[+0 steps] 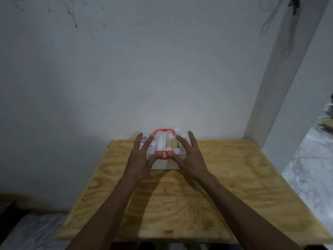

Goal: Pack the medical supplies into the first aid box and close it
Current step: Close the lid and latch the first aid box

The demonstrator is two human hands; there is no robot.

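A clear plastic first aid box (163, 164) with a red handle (164, 131) sits at the far middle of the wooden table (225, 177). Small bottles with white caps and other supplies show through its clear lid. My left hand (139, 157) lies on the lid's left side with fingers spread. My right hand (189, 156) lies on the right side, also spread. Both thumbs press near the white latch (164, 156) at the box's front edge. The lid looks down on the box.
A white wall stands right behind the table's far edge. A white pillar (281, 87) rises at the right rear corner. Grey floor lies to the right and lower left of the table.
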